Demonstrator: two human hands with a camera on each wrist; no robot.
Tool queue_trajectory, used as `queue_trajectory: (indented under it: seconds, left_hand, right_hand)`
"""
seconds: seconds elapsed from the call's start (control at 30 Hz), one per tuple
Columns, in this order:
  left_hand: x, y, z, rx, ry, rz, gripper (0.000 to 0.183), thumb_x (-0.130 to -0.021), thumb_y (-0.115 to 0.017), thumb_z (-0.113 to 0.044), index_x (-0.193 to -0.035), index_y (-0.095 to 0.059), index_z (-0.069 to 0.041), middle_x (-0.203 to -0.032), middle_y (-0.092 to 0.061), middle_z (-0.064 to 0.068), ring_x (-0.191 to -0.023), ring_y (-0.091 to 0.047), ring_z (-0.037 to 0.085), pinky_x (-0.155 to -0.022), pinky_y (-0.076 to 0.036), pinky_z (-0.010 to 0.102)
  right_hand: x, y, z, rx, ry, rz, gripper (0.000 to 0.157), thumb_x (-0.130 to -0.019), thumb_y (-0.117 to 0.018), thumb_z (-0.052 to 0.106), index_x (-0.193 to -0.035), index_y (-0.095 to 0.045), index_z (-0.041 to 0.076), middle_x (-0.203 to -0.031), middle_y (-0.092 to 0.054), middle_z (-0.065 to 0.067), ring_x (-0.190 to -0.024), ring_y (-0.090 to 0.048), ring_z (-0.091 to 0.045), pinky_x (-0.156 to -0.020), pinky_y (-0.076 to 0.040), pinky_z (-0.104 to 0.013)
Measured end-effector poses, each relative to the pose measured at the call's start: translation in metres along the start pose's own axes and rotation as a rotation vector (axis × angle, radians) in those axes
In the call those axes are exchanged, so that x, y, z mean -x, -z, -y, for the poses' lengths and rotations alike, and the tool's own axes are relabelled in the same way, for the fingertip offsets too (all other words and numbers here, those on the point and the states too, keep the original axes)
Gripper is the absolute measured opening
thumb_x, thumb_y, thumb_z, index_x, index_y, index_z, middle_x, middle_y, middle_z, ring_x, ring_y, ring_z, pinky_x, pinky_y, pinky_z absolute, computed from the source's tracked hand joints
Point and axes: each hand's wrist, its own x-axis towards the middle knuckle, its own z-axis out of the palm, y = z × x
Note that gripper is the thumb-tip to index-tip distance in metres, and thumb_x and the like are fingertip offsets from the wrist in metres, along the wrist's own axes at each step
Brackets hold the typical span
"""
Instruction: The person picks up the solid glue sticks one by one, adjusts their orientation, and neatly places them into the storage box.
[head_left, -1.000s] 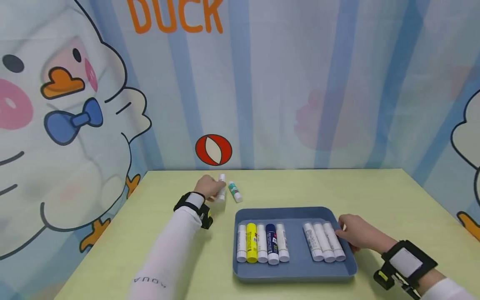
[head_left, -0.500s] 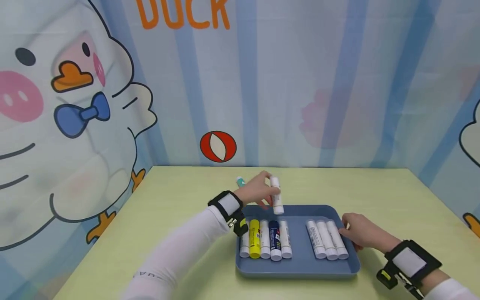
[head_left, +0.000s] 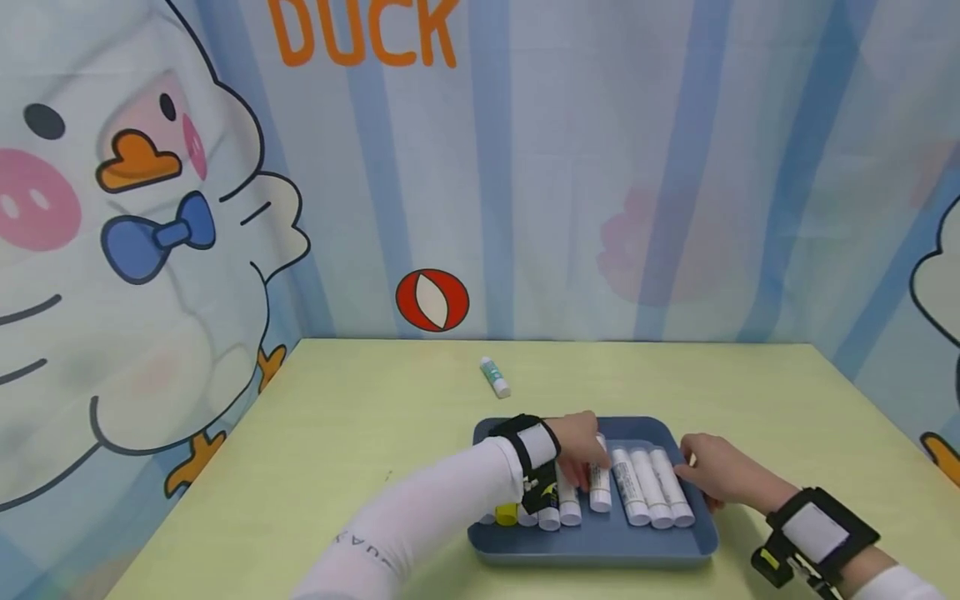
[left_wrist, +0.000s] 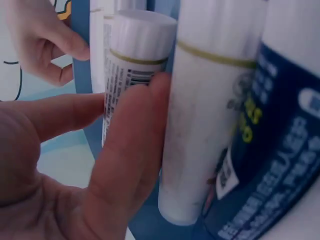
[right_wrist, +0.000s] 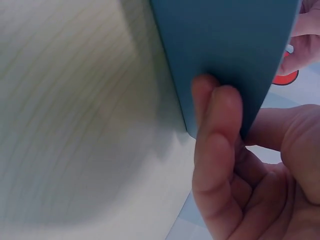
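My left hand [head_left: 579,442] is over the blue-grey tray [head_left: 592,547], pinching a white glue stick [head_left: 599,493] between thumb and fingers. In the left wrist view that glue stick [left_wrist: 142,37] stands between the fingers, its barcode label partly covered. To its left in the tray are a white glue stick [head_left: 569,504], a navy one [head_left: 549,518] and a yellow one [head_left: 507,514], mostly hidden by my wrist. Three white glue sticks [head_left: 651,487] lie to its right. My right hand [head_left: 716,468] grips the tray's right side; the right wrist view shows its fingers against the outer wall [right_wrist: 220,40].
A small green-and-white glue stick [head_left: 495,377] lies on the pale yellow table [head_left: 375,392] behind the tray. A printed cloth backdrop [head_left: 555,167] rises at the table's far edge.
My left hand has carried the white glue stick from the table's back left, rightward and down into the tray. The right hand has stayed at the tray's side.
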Motion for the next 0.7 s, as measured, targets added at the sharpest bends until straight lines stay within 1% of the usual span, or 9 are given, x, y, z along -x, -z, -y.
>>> queue_trajectory:
  seconds: [0.03, 0.07, 0.2, 0.27, 0.4, 0.53, 0.6, 0.67, 0.7]
  left_hand:
    - [0.001, -0.001, -0.003, -0.018, 0.009, -0.004, 0.046, -0.093, -0.066, -0.017, -0.129, -0.050, 0.004, -0.107, -0.062, 0.015, -0.076, -0.067, 0.021, -0.070, -0.054, 0.023]
    - [0.003, -0.002, -0.005, 0.013, 0.028, 0.006, 0.044, -0.093, -0.066, -0.015, -0.129, -0.050, 0.005, -0.104, -0.065, 0.016, -0.072, -0.068, 0.023, -0.066, -0.056, 0.025]
    - [0.006, -0.004, -0.013, 0.109, 0.091, 0.032, 0.034, -0.094, -0.065, -0.012, -0.122, -0.055, 0.005, -0.077, -0.068, 0.015, -0.058, -0.066, 0.024, -0.050, -0.055, 0.029]
    - [0.006, -0.004, -0.015, 0.107, 0.104, 0.028, 0.029, -0.094, -0.065, -0.013, -0.115, -0.059, 0.004, -0.070, -0.068, 0.015, -0.057, -0.066, 0.024, -0.048, -0.054, 0.028]
    - [0.005, -0.004, -0.016, 0.063, 0.102, 0.012, 0.023, -0.093, -0.067, -0.017, -0.104, -0.063, 0.002, -0.068, -0.068, 0.012, -0.060, -0.067, 0.023, -0.049, -0.054, 0.028]
    - [0.004, -0.006, -0.013, 0.003, 0.068, 0.001, 0.020, -0.092, -0.068, -0.020, -0.094, -0.066, 0.000, -0.068, -0.069, 0.010, -0.059, -0.066, 0.020, -0.050, -0.053, 0.025]
    - [0.002, -0.007, -0.012, -0.004, 0.061, 0.005, 0.022, -0.093, -0.067, -0.020, -0.095, -0.066, 0.001, -0.068, -0.069, 0.010, -0.059, -0.066, 0.021, -0.051, -0.053, 0.025]
    - [-0.001, -0.008, -0.009, 0.013, 0.054, 0.015, 0.027, -0.094, -0.065, -0.021, -0.103, -0.065, 0.004, -0.068, -0.069, 0.011, -0.060, -0.067, 0.023, -0.051, -0.054, 0.026]
    - [-0.003, -0.008, -0.006, -0.003, 0.044, 0.011, 0.029, -0.094, -0.065, -0.023, -0.106, -0.064, 0.004, -0.071, -0.070, 0.009, -0.063, -0.067, 0.021, -0.054, -0.055, 0.025]
  right_hand:
    - [0.000, 0.000, 0.000, 0.000, 0.001, 0.000, 0.013, -0.093, -0.060, 0.002, -0.085, -0.050, 0.000, -0.052, -0.051, -0.005, -0.038, -0.050, -0.014, -0.039, -0.042, -0.028]
    - [0.000, 0.000, 0.001, 0.002, 0.001, 0.002, 0.013, -0.093, -0.060, 0.002, -0.085, -0.050, 0.000, -0.052, -0.051, -0.004, -0.038, -0.049, -0.014, -0.039, -0.042, -0.028]
    - [0.000, 0.001, 0.001, 0.005, 0.009, 0.001, 0.013, -0.092, -0.060, 0.001, -0.084, -0.049, 0.001, -0.051, -0.050, -0.004, -0.038, -0.049, -0.014, -0.039, -0.043, -0.028]
    - [-0.001, 0.002, 0.001, 0.013, 0.019, -0.008, 0.013, -0.093, -0.060, 0.001, -0.085, -0.049, 0.001, -0.051, -0.050, -0.004, -0.038, -0.049, -0.014, -0.039, -0.042, -0.028]
    - [-0.002, 0.003, 0.002, 0.029, 0.021, -0.019, 0.014, -0.093, -0.060, 0.002, -0.084, -0.049, 0.001, -0.051, -0.050, -0.004, -0.038, -0.049, -0.014, -0.039, -0.041, -0.028]
    - [-0.001, 0.002, 0.002, 0.034, 0.012, -0.010, 0.014, -0.093, -0.060, 0.003, -0.084, -0.049, 0.002, -0.051, -0.050, -0.003, -0.038, -0.049, -0.013, -0.039, -0.040, -0.026]
    - [0.000, 0.002, 0.002, 0.033, 0.014, -0.011, 0.014, -0.093, -0.059, 0.003, -0.084, -0.049, 0.001, -0.051, -0.050, -0.003, -0.037, -0.048, -0.013, -0.038, -0.040, -0.026]
    - [0.001, 0.001, 0.003, 0.034, 0.017, -0.014, 0.014, -0.093, -0.059, 0.003, -0.084, -0.049, 0.001, -0.051, -0.050, -0.003, -0.037, -0.048, -0.013, -0.038, -0.040, -0.026]
    - [0.001, 0.000, 0.003, 0.033, 0.019, -0.017, 0.014, -0.093, -0.059, 0.002, -0.084, -0.049, 0.001, -0.051, -0.050, -0.004, -0.037, -0.048, -0.013, -0.038, -0.040, -0.027]
